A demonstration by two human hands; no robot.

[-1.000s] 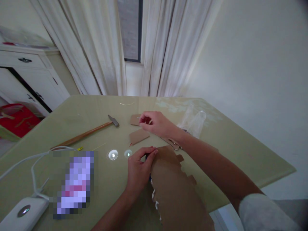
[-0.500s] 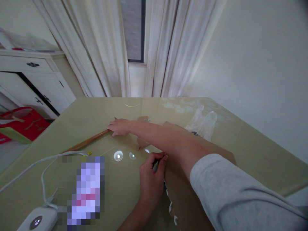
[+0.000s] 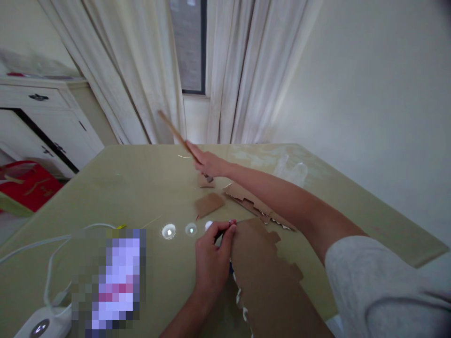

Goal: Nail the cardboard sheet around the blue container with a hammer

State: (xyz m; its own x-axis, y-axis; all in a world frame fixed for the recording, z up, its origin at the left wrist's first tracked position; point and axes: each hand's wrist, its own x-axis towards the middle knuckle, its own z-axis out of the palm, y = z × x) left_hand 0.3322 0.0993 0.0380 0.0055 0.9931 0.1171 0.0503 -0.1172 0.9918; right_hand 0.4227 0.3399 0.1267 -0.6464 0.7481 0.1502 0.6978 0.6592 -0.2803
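Right hand [image 3: 208, 164] is out over the far-middle of the table [image 3: 116, 188], fingers wrapped around a wooden hammer [image 3: 178, 136]. It's gripping near the head end, so the handle sticks up and back toward the curtains [image 3: 141, 70] at a slant, a bit motion-blurred. The dark metal head pokes out just under the fist, hovering right above a small cardboard scrap [image 3: 205, 182], though I can't tell if it's actually touching it.

Left hand [image 3: 213, 256] is much closer to the body, pinched shut on the near edge of a big torn cardboard sheet [image 3: 268, 272]. Thumb and fingertips are pressed together at the sheet's top left corner, and something small and dark sits between them, too tiny to make out. That sheet lies flat and runs off the near side of the table, with ragged white bits along its left edge.

Other stuff around: another cardboard piece [image 3: 209, 204] lying between the two hands, a long jagged cardboard strip [image 3: 252, 206] under the right forearm, a few bright light reflections [image 3: 168, 231] on the glossy tabletop just left of the left hand, a clear plastic bag [image 3: 294, 171] on the far right, and a white cable [image 3: 42, 244] running to a white device at the bottom left corner. White cabinet [image 3: 38, 117] and a red bag [image 3: 26, 185] sit off to the left.
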